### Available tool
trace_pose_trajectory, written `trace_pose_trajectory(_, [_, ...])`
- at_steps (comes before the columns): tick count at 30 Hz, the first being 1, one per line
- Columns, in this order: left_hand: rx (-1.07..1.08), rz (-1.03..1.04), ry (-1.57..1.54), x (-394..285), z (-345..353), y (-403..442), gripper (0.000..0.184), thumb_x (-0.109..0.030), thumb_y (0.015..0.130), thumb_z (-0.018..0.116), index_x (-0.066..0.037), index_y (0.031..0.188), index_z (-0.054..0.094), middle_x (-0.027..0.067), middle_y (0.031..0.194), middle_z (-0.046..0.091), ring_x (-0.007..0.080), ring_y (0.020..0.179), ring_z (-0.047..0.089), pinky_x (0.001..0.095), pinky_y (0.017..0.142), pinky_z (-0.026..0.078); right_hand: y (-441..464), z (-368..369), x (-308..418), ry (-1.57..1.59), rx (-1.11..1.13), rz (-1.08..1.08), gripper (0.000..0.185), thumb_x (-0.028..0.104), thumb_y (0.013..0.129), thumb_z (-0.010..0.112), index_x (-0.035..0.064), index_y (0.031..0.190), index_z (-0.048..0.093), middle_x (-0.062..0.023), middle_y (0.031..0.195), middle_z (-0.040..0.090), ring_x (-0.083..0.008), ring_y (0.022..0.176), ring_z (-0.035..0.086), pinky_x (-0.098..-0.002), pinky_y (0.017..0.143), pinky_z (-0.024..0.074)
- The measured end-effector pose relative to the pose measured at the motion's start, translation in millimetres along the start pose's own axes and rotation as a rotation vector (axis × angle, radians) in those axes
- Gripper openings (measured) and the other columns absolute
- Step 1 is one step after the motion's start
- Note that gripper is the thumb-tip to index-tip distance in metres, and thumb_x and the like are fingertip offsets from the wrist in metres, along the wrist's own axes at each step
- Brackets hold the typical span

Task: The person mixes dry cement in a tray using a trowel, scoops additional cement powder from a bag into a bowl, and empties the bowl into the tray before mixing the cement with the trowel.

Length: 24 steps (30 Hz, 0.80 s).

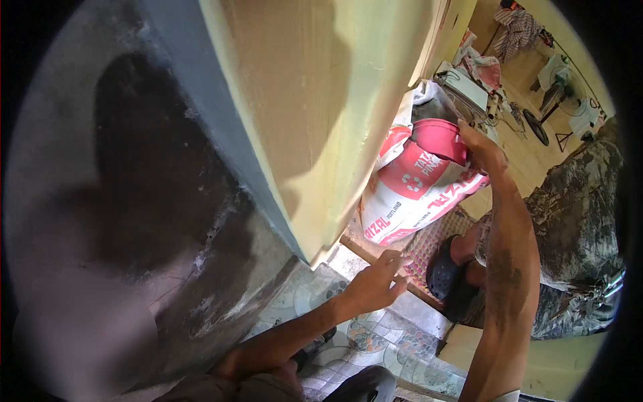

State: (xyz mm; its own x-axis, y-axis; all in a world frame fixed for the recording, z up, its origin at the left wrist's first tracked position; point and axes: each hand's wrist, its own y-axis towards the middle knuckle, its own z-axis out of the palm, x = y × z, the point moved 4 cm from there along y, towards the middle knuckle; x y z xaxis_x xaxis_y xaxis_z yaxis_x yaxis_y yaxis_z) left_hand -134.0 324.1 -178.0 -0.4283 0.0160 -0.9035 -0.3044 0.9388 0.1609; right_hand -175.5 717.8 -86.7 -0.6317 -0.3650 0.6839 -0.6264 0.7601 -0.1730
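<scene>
A white and red cement bag (407, 194) stands with its top open, grey powder (434, 108) showing inside. At its mouth is a red plastic tub (442, 137), tilted against the powder. My right hand (481, 149) reaches from the right and grips the tub's rim; some of its fingers are hidden behind the rim. Lower down, in front of the bag, my left hand (376, 285) hangs in the air with thumb and fingers apart, holding nothing. It touches neither the bag nor the tub.
A yellow wall edge (301, 134) stands left of the bag. Another person in camouflage shorts (576, 214) and a dark clog (442, 268) is close on the right. Behind lie a stand fan (559, 94) and clutter. Patterned tiles (368, 335) and a step lie below.
</scene>
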Motion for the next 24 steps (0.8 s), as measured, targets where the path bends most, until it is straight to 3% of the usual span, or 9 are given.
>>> trace_pose_trajectory(1, [-0.022, 0.008, -0.010, 0.0, -2.5, 1.3, 0.044, -0.018, 0.092, 0.061, -0.002, 0.131, 0.048, 0.0239, 0.127, 0.049, 0.0385, 0.117, 0.053, 0.0431, 0.100, 0.045, -25.7, 5.0, 25.8, 0.052, 0.047, 0.126, 0.073, 0.055, 0.095, 0.042, 0.0096, 0.152, 0.031, -0.0209, 0.135, 0.052, -0.0347, 0.121, 0.052, -0.0485, 0.091, 0.0490])
trace_pose_trajectory(3, [-0.040, 0.024, 0.007, 5.0, -1.9, 3.5, 0.044, -0.018, 0.092, 0.061, -0.002, 0.131, 0.049, 0.0239, 0.127, 0.049, 0.0385, 0.117, 0.053, 0.0430, 0.100, 0.045, -41.4, 10.0, 32.8, 0.208, 0.068, 0.044, 0.075, 0.055, 0.092, 0.048, 0.0091, 0.150, 0.035, -0.0182, 0.136, 0.051, -0.0323, 0.119, 0.053, -0.0483, 0.092, 0.0485])
trace_pose_trajectory(6, [-0.047, 0.025, -0.020, 5.1, -5.3, 8.8, 0.043, -0.017, 0.092, 0.061, -0.002, 0.130, 0.049, 0.0238, 0.128, 0.049, 0.0391, 0.117, 0.053, 0.0429, 0.100, 0.045, -34.3, 13.1, 24.7, 0.373, 0.075, -0.299, 0.076, 0.054, 0.087, 0.058, 0.0055, 0.144, 0.044, -0.0153, 0.132, 0.054, -0.0289, 0.113, 0.059, -0.0441, 0.089, 0.0505])
trace_pose_trajectory(8, [-0.073, 0.036, -0.017, 6.4, -8.5, 10.7, 0.044, -0.017, 0.092, 0.062, -0.002, 0.130, 0.049, 0.0236, 0.128, 0.050, 0.0391, 0.117, 0.053, 0.0428, 0.100, 0.045, -51.6, -2.0, 42.2, 0.315, 0.181, -0.132, 0.078, 0.054, 0.083, 0.062, 0.0007, 0.138, 0.050, -0.0146, 0.133, 0.055, -0.0273, 0.113, 0.060, -0.0405, 0.089, 0.0509])
trace_pose_trajectory(12, [-0.166, 0.056, 0.010, 15.7, -16.6, 18.7, 0.048, -0.018, 0.091, 0.062, 0.001, 0.133, 0.047, 0.0236, 0.127, 0.051, 0.0378, 0.118, 0.053, 0.0423, 0.098, 0.046, -28.4, -28.9, 83.5, -0.528, -0.042, 0.095, 0.074, 0.046, 0.076, 0.069, -0.0041, 0.129, 0.057, -0.0238, 0.125, 0.062, -0.0333, 0.111, 0.063, -0.0415, 0.093, 0.0490])
trace_pose_trajectory(13, [-0.186, 0.054, 0.003, 19.0, -19.9, 24.0, 0.049, -0.018, 0.091, 0.063, 0.002, 0.133, 0.046, 0.0239, 0.127, 0.051, 0.0373, 0.117, 0.054, 0.0420, 0.097, 0.046, -32.6, -26.9, 89.6, -0.541, -0.063, 0.088, 0.079, 0.038, 0.073, 0.070, -0.0102, 0.132, 0.050, -0.0296, 0.124, 0.058, -0.0416, 0.111, 0.060, -0.0418, 0.097, 0.0482])
trace_pose_trajectory(16, [-0.338, 0.104, 0.134, 24.0, -31.5, 40.3, 0.053, -0.018, 0.091, 0.063, 0.005, 0.135, 0.043, 0.0254, 0.129, 0.049, 0.0354, 0.117, 0.055, 0.0410, 0.096, 0.047, -29.9, -11.5, 81.5, -0.774, -0.371, -0.104, 0.089, 0.037, 0.071, 0.070, -0.0154, 0.135, 0.038, -0.0307, 0.137, 0.047, -0.0490, 0.124, 0.048, -0.0455, 0.104, 0.0440])
trace_pose_trajectory(17, [-0.305, 0.006, -0.051, 28.7, -31.8, 45.2, 0.058, -0.019, 0.091, 0.063, 0.005, 0.138, 0.039, 0.0273, 0.134, 0.044, 0.0356, 0.118, 0.054, 0.0409, 0.098, 0.046, -33.6, -5.3, 79.7, -0.770, -0.504, -0.177, 0.091, 0.031, 0.069, 0.075, -0.0145, 0.136, 0.034, -0.0291, 0.132, 0.046, -0.0451, 0.125, 0.046, -0.0431, 0.108, 0.0404])
trace_pose_trajectory(24, [-0.400, 0.024, 0.109, 34.9, -29.3, 66.1, 0.069, -0.020, 0.092, 0.064, 0.006, 0.144, 0.027, 0.0319, 0.142, 0.034, 0.0416, 0.130, 0.041, 0.0442, 0.106, 0.041, -14.6, 18.9, 79.2, -0.949, -0.725, -0.430, 0.089, 0.029, 0.067, 0.081, -0.0122, 0.133, 0.039, -0.0224, 0.125, 0.048, -0.0362, 0.117, 0.051, -0.0401, 0.101, 0.0441])
